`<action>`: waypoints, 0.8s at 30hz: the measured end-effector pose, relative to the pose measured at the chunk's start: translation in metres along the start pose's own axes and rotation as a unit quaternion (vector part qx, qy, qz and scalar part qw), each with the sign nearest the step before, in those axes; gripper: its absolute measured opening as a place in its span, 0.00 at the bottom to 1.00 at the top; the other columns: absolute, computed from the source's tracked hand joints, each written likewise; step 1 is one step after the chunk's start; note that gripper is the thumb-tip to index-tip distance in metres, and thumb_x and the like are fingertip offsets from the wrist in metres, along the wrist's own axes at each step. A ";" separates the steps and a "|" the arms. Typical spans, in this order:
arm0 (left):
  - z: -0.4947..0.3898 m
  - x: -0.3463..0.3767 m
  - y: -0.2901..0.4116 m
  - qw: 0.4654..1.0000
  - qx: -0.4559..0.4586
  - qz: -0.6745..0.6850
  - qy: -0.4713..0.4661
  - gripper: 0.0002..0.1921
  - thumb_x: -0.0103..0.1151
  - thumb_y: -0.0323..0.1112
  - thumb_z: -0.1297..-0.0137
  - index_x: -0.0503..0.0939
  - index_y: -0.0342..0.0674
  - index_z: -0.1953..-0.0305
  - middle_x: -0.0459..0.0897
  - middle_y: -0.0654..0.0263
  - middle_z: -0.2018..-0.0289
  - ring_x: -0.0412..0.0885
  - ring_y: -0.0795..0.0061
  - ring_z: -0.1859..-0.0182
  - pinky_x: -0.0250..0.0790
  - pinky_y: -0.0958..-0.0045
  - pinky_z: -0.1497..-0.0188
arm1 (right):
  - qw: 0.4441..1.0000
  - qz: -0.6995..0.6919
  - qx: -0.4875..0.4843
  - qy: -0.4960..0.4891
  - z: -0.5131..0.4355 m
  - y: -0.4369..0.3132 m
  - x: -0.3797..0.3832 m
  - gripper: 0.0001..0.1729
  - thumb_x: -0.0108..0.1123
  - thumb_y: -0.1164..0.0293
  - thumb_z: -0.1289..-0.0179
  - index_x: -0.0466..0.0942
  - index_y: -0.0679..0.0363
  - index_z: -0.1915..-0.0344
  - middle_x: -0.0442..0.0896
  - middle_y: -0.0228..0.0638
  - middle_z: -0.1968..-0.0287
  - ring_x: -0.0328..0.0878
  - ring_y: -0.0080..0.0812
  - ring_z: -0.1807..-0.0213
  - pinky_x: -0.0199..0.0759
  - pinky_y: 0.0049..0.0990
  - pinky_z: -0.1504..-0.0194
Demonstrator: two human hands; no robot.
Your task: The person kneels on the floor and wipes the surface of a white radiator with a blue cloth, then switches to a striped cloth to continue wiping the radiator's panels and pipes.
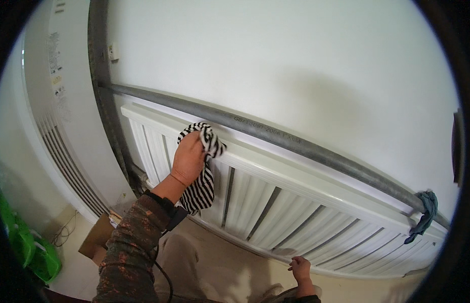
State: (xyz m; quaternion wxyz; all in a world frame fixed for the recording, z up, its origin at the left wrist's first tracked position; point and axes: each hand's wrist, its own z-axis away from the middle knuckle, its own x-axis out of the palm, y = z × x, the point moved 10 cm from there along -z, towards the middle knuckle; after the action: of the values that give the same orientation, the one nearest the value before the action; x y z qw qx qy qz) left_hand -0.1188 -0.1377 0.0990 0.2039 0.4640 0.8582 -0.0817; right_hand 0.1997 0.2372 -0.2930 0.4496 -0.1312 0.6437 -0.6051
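A black-and-white striped cloth [199, 193] is bunched in my left hand [187, 157], which presses it on the top edge of a white panel radiator [254, 163]. Part of the cloth hangs down over the radiator's front. Low in the view, beside the radiator's bottom edge, is my right hand [301, 268], its fingers loosely curled in, with nothing seen in it. A grey metal pipe [265, 132] runs along the wall just above the radiator.
A dark teal cloth [424, 216] hangs over the pipe's right end. At left stand a tall white appliance with vent slats [64, 151], a cardboard box [92, 233] and bright green plastic items [42, 253]. A black cable [167, 278] runs below my left forearm.
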 end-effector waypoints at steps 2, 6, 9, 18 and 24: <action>0.005 -0.020 -0.058 0.978 -0.187 0.029 0.083 0.13 0.54 0.26 0.39 0.73 0.28 0.53 0.75 0.47 0.55 0.73 0.48 0.53 0.67 0.61 0.48 | 1.000 -0.002 0.012 -0.007 -0.003 0.002 0.002 0.11 0.54 0.78 0.37 0.79 0.74 0.59 0.83 0.44 0.72 0.82 0.31 0.76 0.81 0.28 0.74; 0.019 -0.083 -0.134 0.904 -0.317 0.127 0.257 0.09 0.49 0.31 0.30 0.73 0.28 0.58 0.75 0.52 0.68 0.73 0.58 0.64 0.66 0.65 0.57 | 0.999 -0.006 -0.016 -0.037 -0.009 0.005 0.011 0.11 0.52 0.80 0.36 0.76 0.78 0.58 0.83 0.47 0.71 0.83 0.34 0.73 0.82 0.30 0.75; 0.006 -0.108 -0.131 0.920 -0.236 0.030 0.311 0.10 0.56 0.31 0.35 0.75 0.31 0.58 0.76 0.54 0.69 0.74 0.60 0.65 0.67 0.67 0.59 | 0.999 0.016 -0.024 -0.035 -0.018 0.013 0.015 0.11 0.52 0.79 0.36 0.77 0.78 0.59 0.83 0.47 0.71 0.83 0.35 0.75 0.82 0.30 0.75; -0.007 -0.008 -0.091 0.989 -0.143 0.032 0.008 0.09 0.60 0.39 0.41 0.76 0.40 0.72 0.78 0.61 0.67 0.75 0.62 0.58 0.50 0.65 0.48 | 0.994 0.058 0.008 -0.091 -0.033 0.029 0.038 0.11 0.52 0.79 0.36 0.77 0.77 0.58 0.82 0.45 0.72 0.83 0.31 0.74 0.81 0.30 0.73; -0.013 -0.030 -0.143 0.987 -0.151 0.019 0.057 0.09 0.58 0.38 0.39 0.76 0.39 0.72 0.77 0.62 0.66 0.73 0.61 0.59 0.50 0.64 0.49 | 0.985 0.135 -0.021 -0.109 -0.038 0.026 0.056 0.12 0.55 0.69 0.34 0.80 0.65 0.56 0.84 0.42 0.71 0.83 0.34 0.76 0.79 0.35 0.72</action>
State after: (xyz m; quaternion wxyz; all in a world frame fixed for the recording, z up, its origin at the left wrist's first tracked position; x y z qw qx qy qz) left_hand -0.2259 -0.2360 0.1166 0.2243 0.4481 0.8618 0.0794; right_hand 0.1498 0.2288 -0.3447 0.5918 -0.1184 0.6153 -0.5072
